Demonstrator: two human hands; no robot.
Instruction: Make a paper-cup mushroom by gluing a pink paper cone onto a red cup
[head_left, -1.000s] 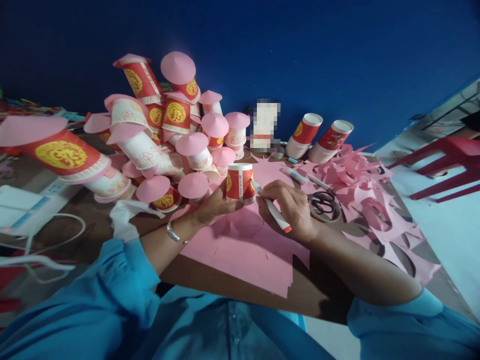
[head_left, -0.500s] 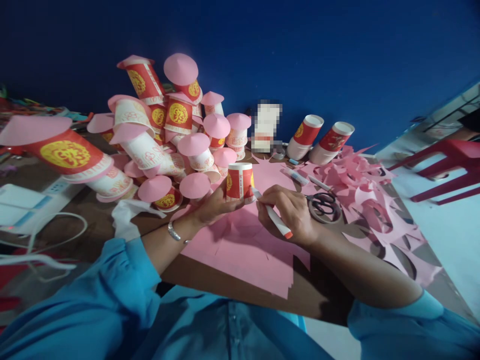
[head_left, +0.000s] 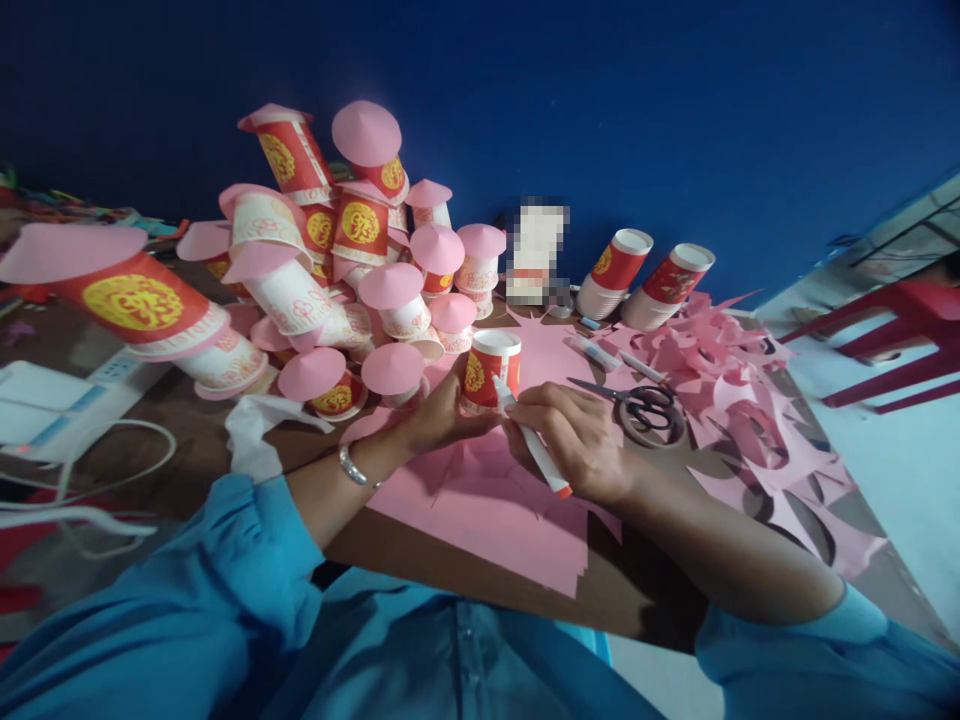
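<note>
My left hand (head_left: 442, 408) is closed around the lower side of a red paper cup (head_left: 482, 372) with a white rim and a yellow round print. The cup is held nearly upright above pink paper sheets (head_left: 487, 500). In my right hand (head_left: 574, 440) is a white marker pen (head_left: 544, 460) with an orange end. Its tip touches or nearly touches the cup's right side; I cannot tell which. Black-handled scissors (head_left: 645, 405) lie just right of my right hand, on a roll of tape (head_left: 671, 438).
A heap of paper cups with pink cone tops (head_left: 360, 232) fills the left back. Two stacks of cups (head_left: 613, 272) stand near the wall. Pink paper scraps (head_left: 750, 400) cover the right side. A white power strip (head_left: 112, 385) with cables lies at left. A red stool (head_left: 900, 330) stands beyond.
The cup has moved slightly right and turned, so its yellow print shows more on the left. My left hand moved with it. The marker tip sits higher against the cup's front, and the scissor blades now show.
</note>
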